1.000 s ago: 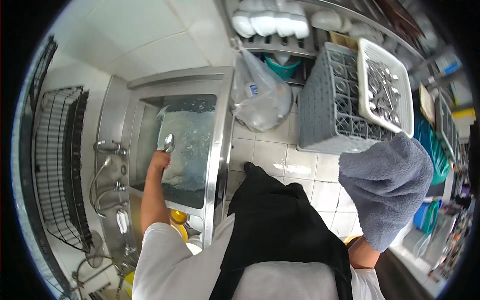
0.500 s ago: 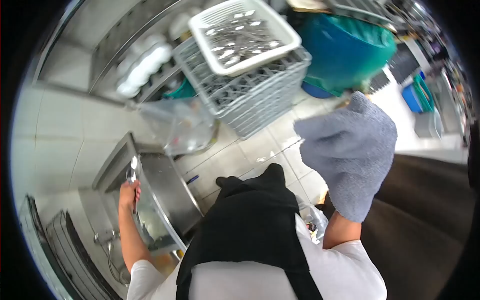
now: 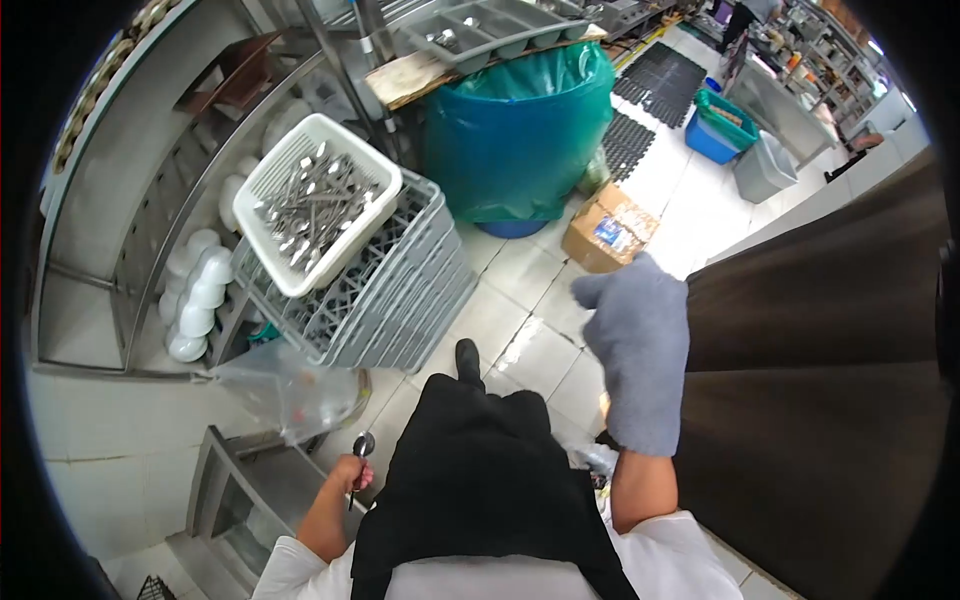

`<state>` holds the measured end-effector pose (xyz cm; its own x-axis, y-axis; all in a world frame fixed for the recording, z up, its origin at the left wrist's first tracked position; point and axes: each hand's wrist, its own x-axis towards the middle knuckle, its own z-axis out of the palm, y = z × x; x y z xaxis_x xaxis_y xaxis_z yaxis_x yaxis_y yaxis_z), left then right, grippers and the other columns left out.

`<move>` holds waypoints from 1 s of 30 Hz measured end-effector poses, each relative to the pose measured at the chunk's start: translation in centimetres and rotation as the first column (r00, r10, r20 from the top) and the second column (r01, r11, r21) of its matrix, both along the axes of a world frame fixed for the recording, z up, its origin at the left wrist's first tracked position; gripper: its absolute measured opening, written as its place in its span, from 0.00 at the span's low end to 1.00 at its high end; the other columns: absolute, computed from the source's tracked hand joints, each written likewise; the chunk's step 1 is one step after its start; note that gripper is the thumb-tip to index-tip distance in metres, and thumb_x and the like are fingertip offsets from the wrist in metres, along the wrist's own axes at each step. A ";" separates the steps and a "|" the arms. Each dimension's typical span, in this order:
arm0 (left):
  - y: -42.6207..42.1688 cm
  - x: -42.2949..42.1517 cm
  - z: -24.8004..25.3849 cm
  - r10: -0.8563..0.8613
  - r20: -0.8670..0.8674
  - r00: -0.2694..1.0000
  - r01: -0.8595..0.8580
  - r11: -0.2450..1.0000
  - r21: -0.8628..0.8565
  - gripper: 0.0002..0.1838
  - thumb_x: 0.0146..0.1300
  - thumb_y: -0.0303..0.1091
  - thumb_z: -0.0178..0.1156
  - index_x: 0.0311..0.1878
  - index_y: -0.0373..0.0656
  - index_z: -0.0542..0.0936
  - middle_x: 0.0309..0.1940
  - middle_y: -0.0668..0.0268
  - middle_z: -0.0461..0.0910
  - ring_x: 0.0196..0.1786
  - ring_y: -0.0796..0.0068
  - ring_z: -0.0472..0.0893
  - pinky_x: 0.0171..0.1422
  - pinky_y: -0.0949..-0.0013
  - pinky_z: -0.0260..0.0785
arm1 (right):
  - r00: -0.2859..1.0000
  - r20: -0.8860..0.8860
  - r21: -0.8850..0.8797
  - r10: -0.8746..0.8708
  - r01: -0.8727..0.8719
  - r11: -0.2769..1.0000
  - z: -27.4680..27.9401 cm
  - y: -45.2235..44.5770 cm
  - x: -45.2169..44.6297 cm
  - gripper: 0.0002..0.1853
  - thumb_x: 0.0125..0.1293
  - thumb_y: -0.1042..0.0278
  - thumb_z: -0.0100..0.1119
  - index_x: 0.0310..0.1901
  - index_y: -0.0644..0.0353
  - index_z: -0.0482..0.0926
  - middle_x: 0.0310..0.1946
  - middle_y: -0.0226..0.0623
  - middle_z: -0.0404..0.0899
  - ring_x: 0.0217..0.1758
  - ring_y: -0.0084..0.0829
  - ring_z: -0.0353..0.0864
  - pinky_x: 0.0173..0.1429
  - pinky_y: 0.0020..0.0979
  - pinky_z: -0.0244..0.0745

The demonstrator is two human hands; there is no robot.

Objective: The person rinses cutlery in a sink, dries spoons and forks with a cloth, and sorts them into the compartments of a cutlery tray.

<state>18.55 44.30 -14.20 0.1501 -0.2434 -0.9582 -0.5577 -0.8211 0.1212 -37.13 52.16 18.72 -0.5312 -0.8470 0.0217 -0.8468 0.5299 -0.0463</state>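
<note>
My left hand, low on the left, is closed around the handle of a metal spoon; its bowl points up and away from me. Whether more than one spoon is in that hand cannot be made out. A grey towel covers my right hand and wrist, held out on the right side. The cloth hides the fingers, and a bump sticks out at its upper left. Farther forward, a white plastic basket full of jumbled metal cutlery stands on stacked grey dish racks.
A green-lined blue bin stands ahead, with a grey cutlery tray on a board above it. A cardboard box sits on the tiles. A steel sink is at left, a dark brown panel at right. White bowls fill a shelf.
The view has swung to the right and forward. My left hand with the spoon has left the sink and come closer to my body. The towel now wraps more tightly over my right hand.
</note>
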 end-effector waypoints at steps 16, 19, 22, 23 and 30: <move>-11.4 -30.3 -10.6 -0.624 -0.089 0.776 0.612 0.780 -0.133 0.11 0.60 0.19 0.54 0.22 0.32 0.81 0.17 0.57 0.80 0.14 0.67 0.77 0.17 0.62 0.66 | 0.790 0.551 -0.018 0.270 -0.312 0.950 2.8 -11.6 -7.7 0.17 0.52 0.71 0.64 0.44 0.40 0.87 0.33 0.45 0.75 0.40 0.45 0.79 0.48 0.41 0.75; -15.5 -37.5 -11.3 -0.447 -0.181 0.876 0.442 0.894 -0.067 0.09 0.63 0.20 0.53 0.30 0.30 0.82 0.25 0.52 0.83 0.23 0.64 0.84 0.24 0.64 0.76 | 0.767 0.493 -0.248 0.411 -0.328 0.911 6.5 -12.0 -9.8 0.15 0.53 0.70 0.63 0.43 0.44 0.86 0.34 0.45 0.75 0.42 0.46 0.78 0.48 0.41 0.74; -19.6 -43.8 -9.6 -0.452 -0.270 0.850 0.479 0.877 0.038 0.13 0.71 0.29 0.47 0.47 0.32 0.79 0.30 0.49 0.84 0.26 0.60 0.85 0.28 0.58 0.78 | 0.885 0.274 -0.423 0.377 -0.241 0.873 9.3 -12.4 -13.4 0.13 0.55 0.69 0.62 0.43 0.47 0.85 0.35 0.46 0.75 0.44 0.47 0.77 0.49 0.42 0.73; -20.7 -45.2 -8.7 -0.545 -0.258 0.798 0.549 0.834 -0.063 0.14 0.72 0.31 0.47 0.51 0.34 0.77 0.31 0.52 0.85 0.27 0.62 0.85 0.28 0.57 0.77 | 0.923 0.213 -0.463 0.320 -0.193 0.865 9.6 -12.6 -14.8 0.12 0.55 0.69 0.62 0.43 0.49 0.84 0.35 0.46 0.75 0.44 0.47 0.77 0.49 0.42 0.73; -27.5 -50.0 -11.1 -0.689 -0.240 0.684 0.639 0.724 -0.260 0.11 0.69 0.29 0.51 0.39 0.30 0.79 0.25 0.51 0.83 0.23 0.63 0.83 0.20 0.59 0.71 | 0.844 0.486 -0.270 0.226 -0.101 0.958 5.1 -15.4 -21.5 0.11 0.58 0.66 0.60 0.42 0.57 0.82 0.37 0.47 0.74 0.48 0.49 0.76 0.51 0.44 0.70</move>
